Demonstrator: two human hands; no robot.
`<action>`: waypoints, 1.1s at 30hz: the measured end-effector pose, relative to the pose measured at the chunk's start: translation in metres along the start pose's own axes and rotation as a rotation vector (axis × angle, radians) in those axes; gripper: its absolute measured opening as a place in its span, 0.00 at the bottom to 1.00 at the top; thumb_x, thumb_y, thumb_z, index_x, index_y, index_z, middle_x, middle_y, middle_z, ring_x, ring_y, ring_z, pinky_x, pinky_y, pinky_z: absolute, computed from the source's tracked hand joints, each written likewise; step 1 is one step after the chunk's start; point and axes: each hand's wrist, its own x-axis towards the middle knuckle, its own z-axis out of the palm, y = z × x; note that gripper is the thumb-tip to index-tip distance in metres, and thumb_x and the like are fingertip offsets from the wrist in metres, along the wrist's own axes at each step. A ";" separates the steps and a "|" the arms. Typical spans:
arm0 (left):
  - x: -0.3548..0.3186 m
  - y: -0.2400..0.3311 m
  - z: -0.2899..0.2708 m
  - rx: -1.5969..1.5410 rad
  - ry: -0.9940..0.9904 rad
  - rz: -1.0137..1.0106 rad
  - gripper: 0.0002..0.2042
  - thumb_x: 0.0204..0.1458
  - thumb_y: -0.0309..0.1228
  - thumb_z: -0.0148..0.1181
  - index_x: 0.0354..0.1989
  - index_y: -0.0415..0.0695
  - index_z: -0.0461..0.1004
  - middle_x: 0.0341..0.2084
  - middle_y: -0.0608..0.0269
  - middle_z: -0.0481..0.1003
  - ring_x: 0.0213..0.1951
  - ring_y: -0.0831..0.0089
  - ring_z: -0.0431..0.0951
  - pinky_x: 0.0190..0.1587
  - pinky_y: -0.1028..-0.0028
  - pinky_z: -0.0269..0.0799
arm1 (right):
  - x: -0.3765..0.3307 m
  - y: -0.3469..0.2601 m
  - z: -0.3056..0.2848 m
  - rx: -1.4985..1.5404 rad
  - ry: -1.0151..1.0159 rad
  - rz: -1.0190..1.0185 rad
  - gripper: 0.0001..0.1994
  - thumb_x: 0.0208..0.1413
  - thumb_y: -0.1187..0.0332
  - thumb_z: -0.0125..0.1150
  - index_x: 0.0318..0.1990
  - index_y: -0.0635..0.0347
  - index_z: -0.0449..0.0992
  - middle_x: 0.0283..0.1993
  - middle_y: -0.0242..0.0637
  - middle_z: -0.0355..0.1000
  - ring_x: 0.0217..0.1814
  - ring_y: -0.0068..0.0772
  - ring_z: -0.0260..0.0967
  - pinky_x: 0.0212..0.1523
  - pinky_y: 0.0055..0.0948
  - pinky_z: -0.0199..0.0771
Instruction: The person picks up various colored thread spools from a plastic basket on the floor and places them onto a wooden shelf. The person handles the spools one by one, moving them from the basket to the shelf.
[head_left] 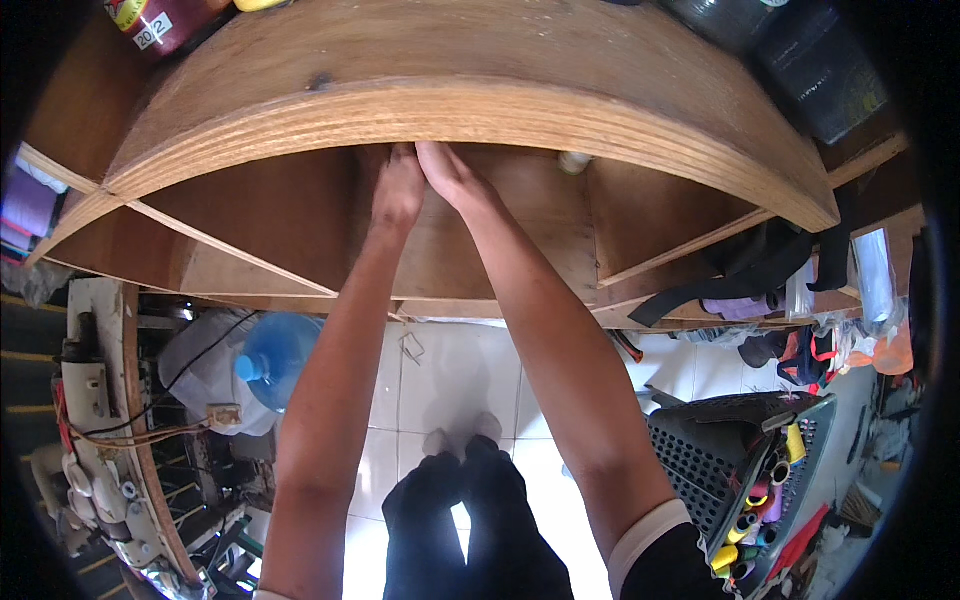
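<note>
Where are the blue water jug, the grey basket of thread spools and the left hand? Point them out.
blue water jug (283, 355): head view, on its rounded body.
grey basket (700, 450): head view, on its perforated wall.
left hand (398, 190): head view, back of the hand.

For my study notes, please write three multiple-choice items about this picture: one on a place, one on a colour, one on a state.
1. Where are both hands?
A. Inside the wooden shelf, under its top board
B. In the grey basket
C. On the water bottle

2. What colour is the big water bottle on the floor?
A. Red
B. Blue
C. Green

3. How do the two hands stand?
A. Far apart
B. Close together, side by side
C. Hanging down

Answers:
1 A: left hand and right hand reach into the wooden shelf.
2 B: the water bottle is blue.
3 B: they meet side by side.
</note>
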 end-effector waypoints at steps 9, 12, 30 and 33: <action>0.022 -0.012 0.023 -0.435 0.374 0.151 0.28 0.63 0.44 0.28 0.65 0.36 0.47 0.65 0.46 0.50 0.66 0.58 0.50 0.65 0.66 0.45 | 0.007 -0.006 0.011 0.005 0.005 0.057 0.38 0.60 0.41 0.32 0.67 0.65 0.45 0.72 0.46 0.38 0.74 0.39 0.33 0.70 0.34 0.34; 0.024 -0.011 0.012 -0.420 0.308 0.060 0.28 0.63 0.43 0.29 0.67 0.37 0.43 0.67 0.47 0.45 0.67 0.56 0.47 0.66 0.66 0.44 | 0.018 0.006 0.015 -0.017 0.056 0.011 0.35 0.61 0.45 0.34 0.66 0.64 0.50 0.71 0.48 0.44 0.73 0.40 0.38 0.68 0.35 0.40; -0.014 0.012 -0.013 -0.129 0.162 0.115 0.31 0.61 0.50 0.28 0.60 0.35 0.58 0.59 0.40 0.59 0.60 0.47 0.59 0.60 0.59 0.56 | 0.023 0.069 -0.002 -1.211 -0.026 -0.183 0.24 0.59 0.54 0.41 0.61 0.51 0.62 0.66 0.40 0.56 0.67 0.41 0.51 0.68 0.42 0.46; -0.003 -0.001 -0.003 -0.100 0.305 0.206 0.30 0.61 0.49 0.29 0.60 0.35 0.58 0.61 0.40 0.56 0.61 0.47 0.57 0.62 0.60 0.54 | 0.022 0.067 0.002 -1.172 -0.015 -0.178 0.23 0.59 0.54 0.42 0.59 0.52 0.64 0.64 0.41 0.58 0.66 0.42 0.53 0.66 0.42 0.49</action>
